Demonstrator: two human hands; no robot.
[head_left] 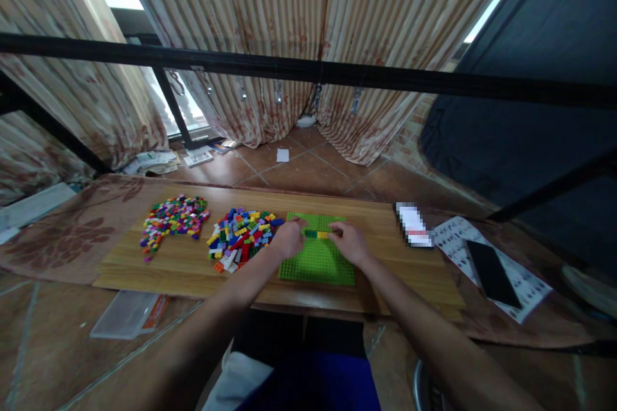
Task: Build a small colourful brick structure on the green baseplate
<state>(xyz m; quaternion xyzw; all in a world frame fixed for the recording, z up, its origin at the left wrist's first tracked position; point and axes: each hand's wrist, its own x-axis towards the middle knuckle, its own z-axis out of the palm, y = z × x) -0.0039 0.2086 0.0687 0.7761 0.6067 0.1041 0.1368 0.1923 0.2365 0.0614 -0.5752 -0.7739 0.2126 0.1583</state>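
A short row of green and yellow toy bricks (pixel 317 234) lies over the upper part of a lime-green studded baseplate (pixel 315 266). My left hand (pixel 290 239) is closed with its fingertips at the row's left end. At the yellow right end, the curled fingers of my right hand (pixel 350 243) pinch the row. Whether the bricks are pressed onto the studs or held just above them, I cannot tell. Beside my left hand is a heap of mixed larger bricks (pixel 245 236), partly covered by that hand and forearm.
Farther left on the wooden board (pixel 376 270) lies a pile of small colourful bricks (pixel 176 218). A phone with a lit screen (pixel 414 226) lies at the right, near a dark phone (pixel 492 273) on a printed sheet (pixel 527 289). A black bar (pixel 289 65) crosses beyond the board.
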